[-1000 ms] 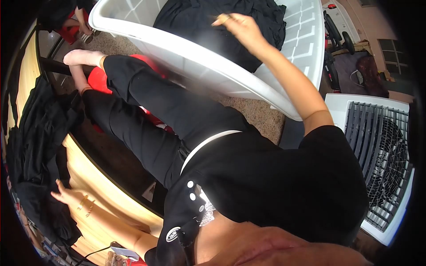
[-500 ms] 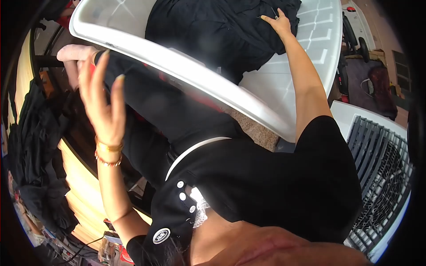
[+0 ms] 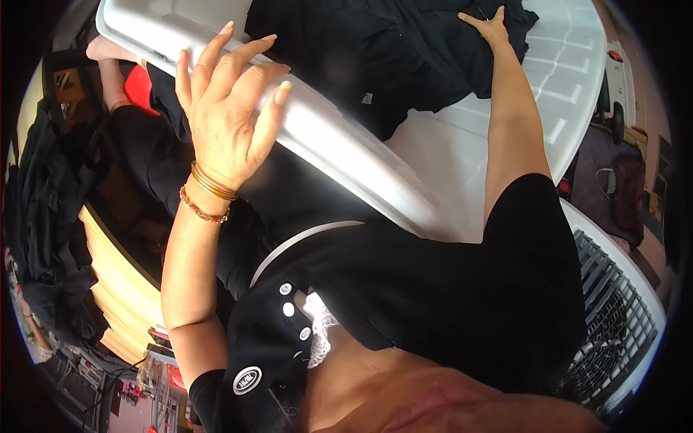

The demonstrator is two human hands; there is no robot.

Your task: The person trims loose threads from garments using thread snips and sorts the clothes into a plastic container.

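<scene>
My left hand (image 3: 229, 119), with gold bangles and a beaded bracelet at the wrist, is open with fingers spread. It appears in front of the rim of a large white plastic tub (image 3: 346, 137); whether it touches the rim I cannot tell. Inside the tub lies a heap of black cloth (image 3: 404, 58) with a small pale label. At the far side of the heap, my right hand (image 3: 494, 30) rests on the cloth. Thumb and finger are apart around a thin metal tool (image 3: 484, 13), which looks like small thread snips, mostly hidden by the hand.
Black cloth (image 3: 50, 238) hangs over a light wooden table edge (image 3: 119, 278) on the left. A white fan-like unit with a grey grille (image 3: 613, 317) stands at my right. Dark maroon fabric (image 3: 613, 180) lies beyond it. My black-clothed legs are beside the tub.
My left hand has moved right, from beside the tub to over its rim. The tub, cloth and right hand appear farther right in view. The right hand still holds the metal tool.
</scene>
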